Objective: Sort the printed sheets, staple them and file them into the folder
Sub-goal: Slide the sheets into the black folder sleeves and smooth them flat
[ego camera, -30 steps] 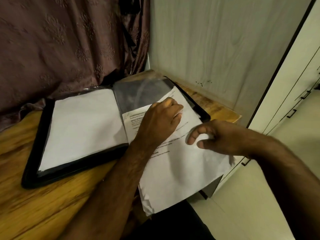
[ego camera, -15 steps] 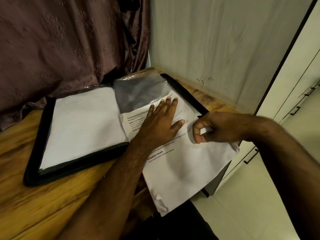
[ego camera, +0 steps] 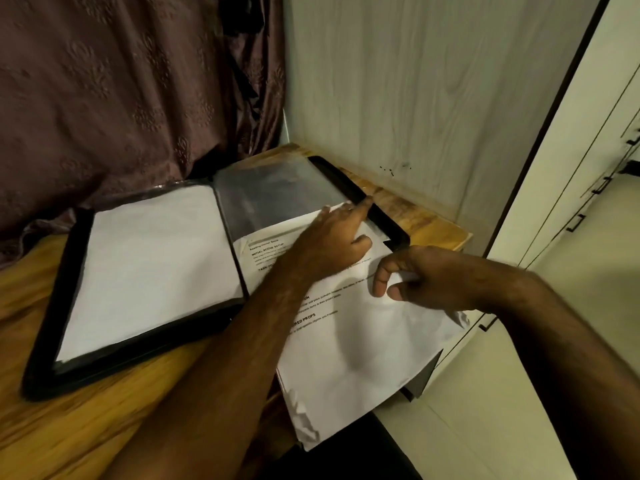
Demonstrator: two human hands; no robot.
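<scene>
A black folder (ego camera: 55, 341) lies open on the wooden table, a white sheet in its left pocket and a clear plastic sleeve (ego camera: 273, 192) on its right half. The printed sheets (ego camera: 353, 362) lie slanted across the right half, their top edge tucked at the sleeve and their lower end hanging past the table edge. My left hand (ego camera: 332, 244) lies flat on the top of the sheets, its fingers stretched toward the folder's right rim. My right hand (ego camera: 426, 278) pinches the sheets' right edge between thumb and fingers.
The wooden table (ego camera: 69, 427) fills a corner, with a maroon curtain (ego camera: 121, 81) behind and a pale wood-grain panel (ego camera: 415, 98) to the right. White cabinet doors with dark handles (ego camera: 575, 223) stand at the far right, over a light floor.
My left hand slid up and right along the sheets, its fingers opening flat toward the folder's rim. My right hand kept its pinch on the right edge and shifted slightly. The sheets moved further into the sleeve.
</scene>
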